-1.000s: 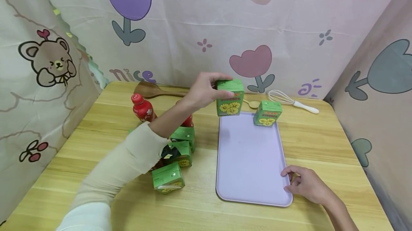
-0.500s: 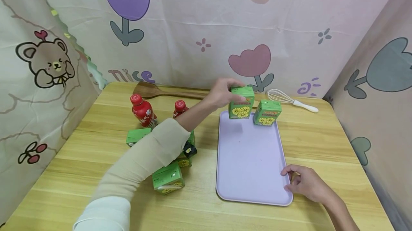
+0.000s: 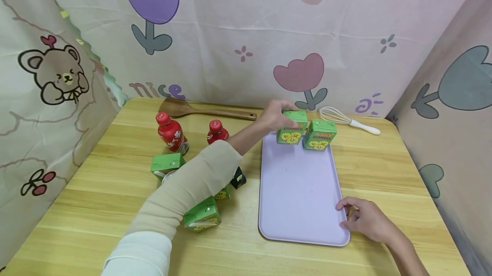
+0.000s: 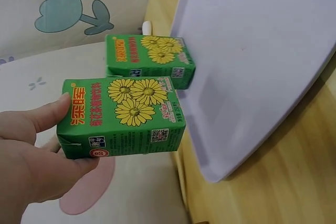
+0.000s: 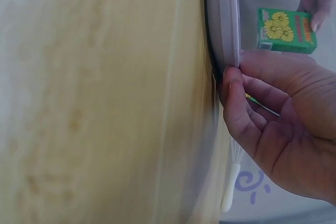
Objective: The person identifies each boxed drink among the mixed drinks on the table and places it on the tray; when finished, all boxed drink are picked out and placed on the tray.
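Green box-shaped cardboard carton, yellow flowers [image 3: 292,134]: pinched near top by left hand [image 3: 273,115], presumably leaving base free; over far end of lilac rectangular plastic-looking tray [image 3: 303,190], contact unclear. Right hand [image 3: 367,221]: pinches tray rim, apparently steadying.

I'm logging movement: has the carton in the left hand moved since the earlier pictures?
Yes: in the head view, the held carton has moved right and lower, nearer the unmoved second carton.
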Demonstrator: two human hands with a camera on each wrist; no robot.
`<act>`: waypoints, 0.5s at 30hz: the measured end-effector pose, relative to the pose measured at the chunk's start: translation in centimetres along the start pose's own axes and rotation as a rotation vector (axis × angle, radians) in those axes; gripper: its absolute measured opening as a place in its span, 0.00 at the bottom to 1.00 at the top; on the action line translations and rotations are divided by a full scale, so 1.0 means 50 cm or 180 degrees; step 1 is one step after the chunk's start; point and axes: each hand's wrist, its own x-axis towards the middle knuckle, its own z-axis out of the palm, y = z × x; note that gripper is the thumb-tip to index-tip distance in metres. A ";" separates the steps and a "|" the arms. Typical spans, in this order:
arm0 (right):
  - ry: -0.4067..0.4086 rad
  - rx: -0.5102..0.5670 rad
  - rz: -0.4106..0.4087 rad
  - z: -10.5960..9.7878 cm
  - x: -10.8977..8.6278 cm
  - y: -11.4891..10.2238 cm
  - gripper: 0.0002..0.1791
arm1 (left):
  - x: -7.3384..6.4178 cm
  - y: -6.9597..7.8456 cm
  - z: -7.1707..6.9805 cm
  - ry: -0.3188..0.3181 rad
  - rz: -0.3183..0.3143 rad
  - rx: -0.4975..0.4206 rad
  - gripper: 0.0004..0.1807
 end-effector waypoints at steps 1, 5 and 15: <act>0.0001 0.0001 0.0004 0.000 0.000 0.000 0.19 | 0.002 -0.001 0.003 0.0002 -0.0046 -0.0014 0.28; -0.0003 0.0012 0.0036 -0.001 0.000 -0.001 0.19 | 0.009 -0.009 0.015 0.0030 -0.0170 -0.0010 0.28; 0.0023 0.0014 0.0029 0.001 -0.001 -0.001 0.19 | 0.023 -0.030 0.040 0.0010 -0.0290 -0.0037 0.28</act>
